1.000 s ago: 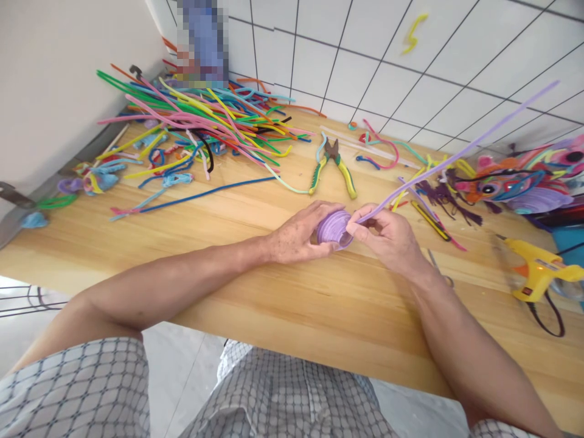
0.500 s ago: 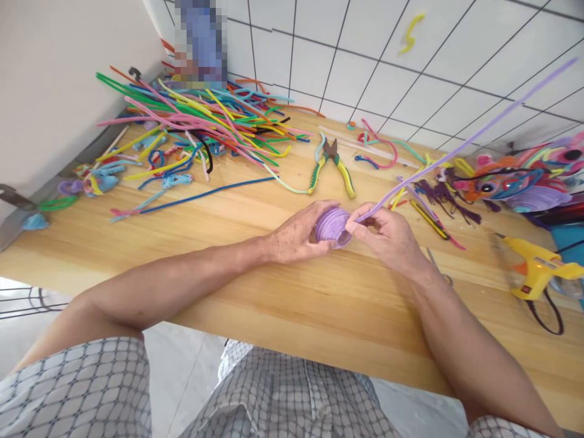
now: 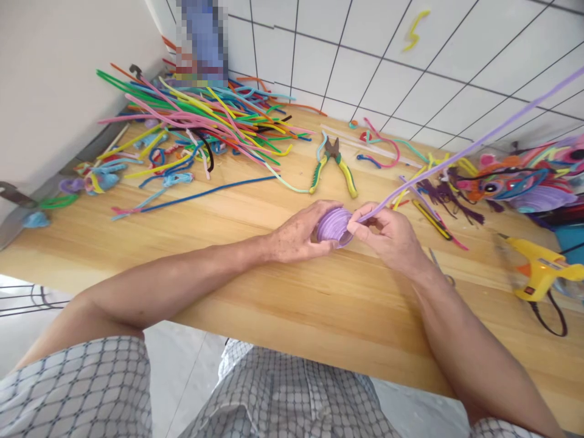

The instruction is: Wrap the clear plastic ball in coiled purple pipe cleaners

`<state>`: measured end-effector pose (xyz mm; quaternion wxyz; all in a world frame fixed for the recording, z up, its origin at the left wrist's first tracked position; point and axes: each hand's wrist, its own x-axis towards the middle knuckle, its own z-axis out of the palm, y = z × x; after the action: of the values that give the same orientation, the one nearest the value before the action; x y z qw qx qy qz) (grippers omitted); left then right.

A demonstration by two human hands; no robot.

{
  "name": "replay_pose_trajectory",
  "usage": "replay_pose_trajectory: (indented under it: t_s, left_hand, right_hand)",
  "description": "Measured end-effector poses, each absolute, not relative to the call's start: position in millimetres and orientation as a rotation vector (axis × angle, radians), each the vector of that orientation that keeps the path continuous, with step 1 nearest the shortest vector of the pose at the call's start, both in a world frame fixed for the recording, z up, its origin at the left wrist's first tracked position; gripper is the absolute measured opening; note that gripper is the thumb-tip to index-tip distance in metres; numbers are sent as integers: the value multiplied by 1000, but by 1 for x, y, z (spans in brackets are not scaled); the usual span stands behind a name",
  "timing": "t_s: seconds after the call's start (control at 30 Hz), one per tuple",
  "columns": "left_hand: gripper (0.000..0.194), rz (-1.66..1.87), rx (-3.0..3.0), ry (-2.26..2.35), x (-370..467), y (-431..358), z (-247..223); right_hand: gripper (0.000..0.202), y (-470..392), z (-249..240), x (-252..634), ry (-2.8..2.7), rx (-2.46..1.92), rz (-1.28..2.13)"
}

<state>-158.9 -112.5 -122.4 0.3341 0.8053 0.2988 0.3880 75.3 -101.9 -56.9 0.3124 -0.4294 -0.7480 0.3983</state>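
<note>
Grip of left hand (image 3: pixel 298 236): clamped around purple coil (image 3: pixel 332 226), between near and far edges of worktop (image 3: pixel 274 304); contact with surface cannot be told. Grip of right hand (image 3: pixel 387 236): pinched on purple stem (image 3: pixel 449 159) at coil's right end. Pliers (image 3: pixel 350 178) lie toward far edge, handles spread; coloured stems (image 3: pixel 214 115) heaped at far left corner.

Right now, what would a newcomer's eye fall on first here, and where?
A heap of colourful pipe cleaners towards the far left of the table would likely catch the eye first. In the middle, the left hand cups a purple coil while the right hand pinches a long purple strand. A yellow glue gun sits at the right.
</note>
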Motion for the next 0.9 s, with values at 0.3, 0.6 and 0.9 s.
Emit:
replay_pose_trajectory:
  t_s: [0.3,0.6,0.9]
  left_hand:
    - [66,966,2045,781,-161,-114,-115]
    - [59,929,1990,832,-162,-116,-109]
    - [56,979,1994,819,-162,-115,-112]
  right_hand:
    - [9,-103,-59,76,-2032,-1108,966]
    - [9,-107,-54,72,-2110,-1100,913]
    - [17,-108,-50,73,-1909,-1122,1156]
